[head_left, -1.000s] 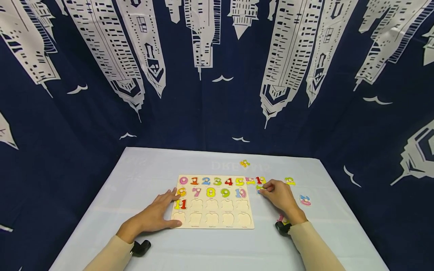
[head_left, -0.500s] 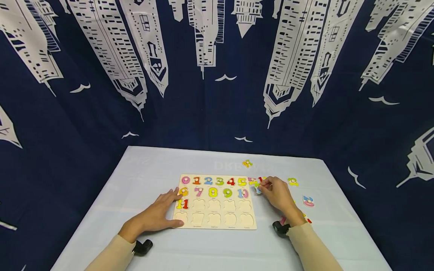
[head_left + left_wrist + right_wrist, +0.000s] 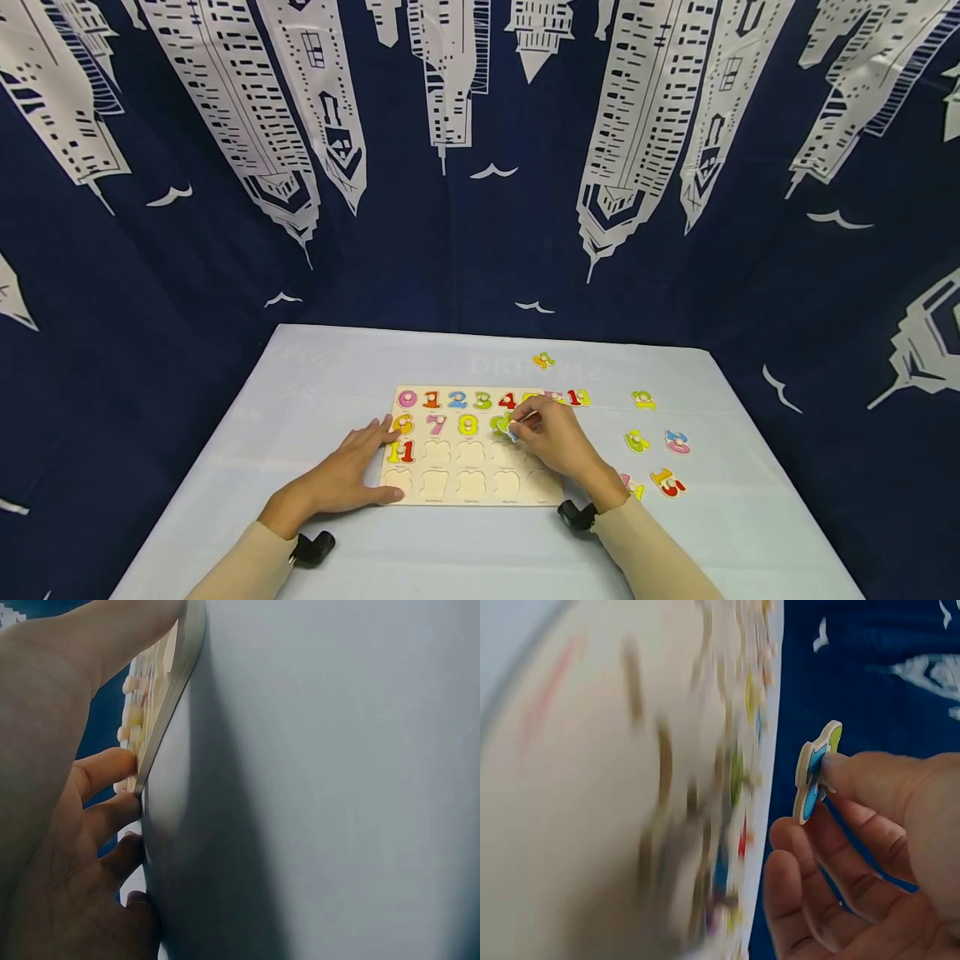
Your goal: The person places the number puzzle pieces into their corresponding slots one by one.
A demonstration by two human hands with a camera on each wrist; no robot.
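A wooden number puzzle board point(image 3: 453, 472) lies on the table, with 0 to 9 and 11 seated in it. My left hand point(image 3: 341, 471) rests at the board's left edge, fingers and thumb spread along it. In the left wrist view its fingertips touch the board's edge point(image 3: 166, 701). My right hand point(image 3: 557, 437) is over the right part of the board, partly hiding the second and third rows. Its thumb and fingers pinch a blue and green number puzzle piece point(image 3: 814, 772), held on edge above the board in the right wrist view.
Several loose number pieces lie right of the board, among them a red and yellow 13 point(image 3: 578, 397), a blue and pink piece point(image 3: 677, 442), a green one point(image 3: 636, 441) and a red and orange one point(image 3: 667, 482). An orange and yellow piece point(image 3: 543, 360) lies behind the board.
My right hand has lifted the blue and green puzzle piece from beside the board and carried it left over the board. My left hand stays at the board's left edge.
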